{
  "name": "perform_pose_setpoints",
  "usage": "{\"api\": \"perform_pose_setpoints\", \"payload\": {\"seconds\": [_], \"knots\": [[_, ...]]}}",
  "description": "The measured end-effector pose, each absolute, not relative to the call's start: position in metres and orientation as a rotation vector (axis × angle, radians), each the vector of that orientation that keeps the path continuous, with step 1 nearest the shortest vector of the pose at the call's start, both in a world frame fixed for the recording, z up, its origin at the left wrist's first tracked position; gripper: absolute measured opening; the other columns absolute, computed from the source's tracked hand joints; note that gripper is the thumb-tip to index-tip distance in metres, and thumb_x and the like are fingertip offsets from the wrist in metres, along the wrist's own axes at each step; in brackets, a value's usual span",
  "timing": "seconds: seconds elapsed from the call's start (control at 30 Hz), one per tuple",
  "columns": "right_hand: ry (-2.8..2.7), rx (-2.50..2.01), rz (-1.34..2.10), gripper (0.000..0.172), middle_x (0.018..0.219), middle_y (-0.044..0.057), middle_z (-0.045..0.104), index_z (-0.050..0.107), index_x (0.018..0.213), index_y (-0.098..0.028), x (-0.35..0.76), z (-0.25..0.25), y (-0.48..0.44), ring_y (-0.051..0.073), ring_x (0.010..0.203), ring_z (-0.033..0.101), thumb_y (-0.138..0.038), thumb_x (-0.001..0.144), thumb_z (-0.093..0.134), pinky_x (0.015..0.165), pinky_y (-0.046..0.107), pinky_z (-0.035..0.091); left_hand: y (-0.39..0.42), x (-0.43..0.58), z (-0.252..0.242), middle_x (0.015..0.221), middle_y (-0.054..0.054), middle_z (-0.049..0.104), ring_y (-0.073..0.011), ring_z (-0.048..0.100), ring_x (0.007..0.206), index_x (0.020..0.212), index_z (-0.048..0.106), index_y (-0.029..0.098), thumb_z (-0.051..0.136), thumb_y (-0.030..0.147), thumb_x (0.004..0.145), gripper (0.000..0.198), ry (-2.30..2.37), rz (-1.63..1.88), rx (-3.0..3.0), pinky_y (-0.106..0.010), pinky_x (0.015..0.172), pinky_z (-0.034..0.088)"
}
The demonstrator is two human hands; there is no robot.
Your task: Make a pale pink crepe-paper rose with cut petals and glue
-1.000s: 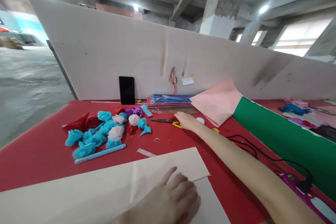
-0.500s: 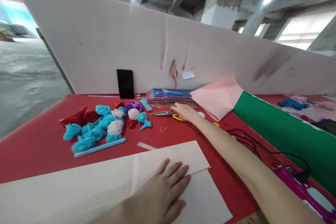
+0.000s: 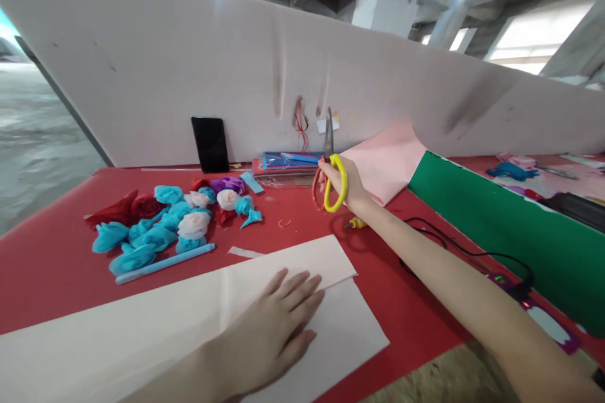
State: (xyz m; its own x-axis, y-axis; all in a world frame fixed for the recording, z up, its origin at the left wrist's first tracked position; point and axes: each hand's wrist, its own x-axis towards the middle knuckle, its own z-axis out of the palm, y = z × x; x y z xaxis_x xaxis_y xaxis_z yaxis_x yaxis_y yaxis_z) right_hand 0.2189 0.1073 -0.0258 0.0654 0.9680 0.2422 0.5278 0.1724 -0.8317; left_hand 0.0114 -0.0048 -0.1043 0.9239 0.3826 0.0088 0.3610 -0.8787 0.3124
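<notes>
My left hand [image 3: 278, 321] lies flat, fingers spread, on a folded sheet of whitish paper [image 3: 189, 302] at the front of the red tabletop. Out over the table, my right hand [image 3: 347, 179] grips a pair of scissors [image 3: 336, 184] with one yellow and one red handle loop. Their blades point upward and look closed together. Below that hand sits a yellow-handled tool with a pointed metal tip [image 3: 357, 223], partly hidden by my forearm. Left of the hands lies a cluster of blue [image 3: 158, 238], pale pink [image 3: 193, 225], red and purple crepe-like flowers.
A light-blue stick [image 3: 165, 263] lies before the flowers. A black phone [image 3: 210, 145] leans on the white partition [image 3: 189, 63]. Pink paper [image 3: 382, 160] and a green board [image 3: 496, 239] stand to the right, with black cables and a purple power strip [image 3: 553, 327].
My right hand has lifted the scissors off the table and turned them from lying flat to blades up. My left hand stays on the paper. The view has shifted a little to the right.
</notes>
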Motion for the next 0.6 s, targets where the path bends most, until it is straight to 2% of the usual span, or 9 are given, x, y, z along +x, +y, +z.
{"api": "perform_pose_setpoints", "payload": {"seconds": [0.13, 0.2, 0.3, 0.37, 0.43, 0.5, 0.53, 0.6], "knots": [[-1.426, -1.372, 1.024, 0.023, 0.068, -0.002, 0.056, 0.056, 0.093, -0.012, 0.227, -0.024, 0.068, 0.007, 0.050, 0.051, -0.033, 0.091, 0.046, 0.046, 0.021, 0.045, 0.004, 0.005, -0.106, 0.148, -0.006, 0.029, -0.0270, 0.026, 0.135, 0.140, 0.027, 0.024, 0.031, 0.030, 0.093, 0.047, 0.648, 0.099, 2.780, -0.058, 0.108, 0.022], [-1.376, -1.321, 1.193, 0.017, 0.060, -0.003, 0.054, 0.056, 0.091, -0.012, 0.235, -0.025, 0.047, 0.008, 0.046, 0.051, -0.026, 0.086, 0.049, 0.043, 0.020, 0.043, 0.007, -0.001, -0.108, 0.149, -0.005, 0.029, -0.0260, 0.026, 0.136, 0.141, 0.026, 0.026, 0.030, 0.031, 0.094, 0.047, 0.662, 0.111, 2.781, -0.057, 0.108, 0.022], [-1.310, -1.268, 1.370, 0.023, 0.064, 0.000, 0.059, 0.055, 0.096, -0.014, 0.246, -0.028, 0.017, 0.012, 0.053, 0.057, -0.024, 0.075, 0.053, 0.049, 0.024, 0.047, 0.011, -0.011, -0.111, 0.148, -0.005, 0.030, -0.0253, 0.027, 0.135, 0.141, 0.025, 0.028, 0.030, 0.032, 0.094, 0.047, 0.660, 0.143, 2.782, -0.055, 0.108, 0.023], [-1.275, -1.264, 1.455, 0.028, 0.069, 0.001, 0.061, 0.054, 0.098, -0.016, 0.252, -0.030, -0.002, 0.015, 0.062, 0.061, -0.023, 0.070, 0.053, 0.054, 0.027, 0.050, 0.011, -0.015, -0.110, 0.147, -0.005, 0.033, -0.0259, 0.029, 0.134, 0.140, 0.028, 0.028, 0.033, 0.029, 0.093, 0.047, 0.660, 0.187, 2.782, -0.054, 0.108, 0.024], [-1.243, -1.305, 1.522, 0.030, 0.071, 0.001, 0.061, 0.053, 0.098, -0.017, 0.257, -0.030, -0.021, 0.015, 0.063, 0.061, -0.023, 0.069, 0.055, 0.054, 0.026, 0.050, 0.008, -0.013, -0.104, 0.144, -0.006, 0.040, -0.0257, 0.034, 0.132, 0.137, 0.033, 0.026, 0.038, 0.023, 0.090, 0.047, 0.642, 0.255, 2.786, -0.051, 0.108, 0.025], [-1.198, -1.386, 1.563, 0.023, 0.066, -0.001, 0.059, 0.053, 0.095, -0.018, 0.259, -0.031, -0.040, 0.012, 0.052, 0.057, -0.027, 0.074, 0.053, 0.047, 0.023, 0.047, 0.001, -0.005, -0.095, 0.134, -0.007, 0.052, -0.0233, 0.044, 0.123, 0.130, 0.042, 0.023, 0.039, 0.015, 0.088, 0.043, 0.590, 0.332, 2.794, -0.046, 0.107, 0.029], [-1.174, -1.435, 1.571, 0.019, 0.062, -0.003, 0.057, 0.053, 0.091, -0.018, 0.260, -0.031, -0.050, 0.010, 0.046, 0.053, -0.030, 0.076, 0.052, 0.043, 0.021, 0.044, -0.004, 0.001, -0.090, 0.123, -0.006, 0.060, -0.0206, 0.052, 0.112, 0.122, 0.049, 0.022, 0.038, 0.014, 0.088, 0.036, 0.540, 0.369, 2.801, -0.042, 0.104, 0.033], [-1.125, -1.547, 1.602, 0.017, 0.058, -0.003, 0.055, 0.052, 0.082, -0.018, 0.261, -0.033, -0.069, 0.007, 0.039, 0.047, -0.034, 0.079, 0.050, 0.038, 0.018, 0.039, -0.016, 0.014, -0.082, 0.104, -0.005, 0.066, -0.0189, 0.059, 0.093, 0.111, 0.055, 0.020, 0.038, 0.016, 0.090, 0.027, 0.487, 0.272, 2.842, -0.035, 0.089, 0.045]]}}
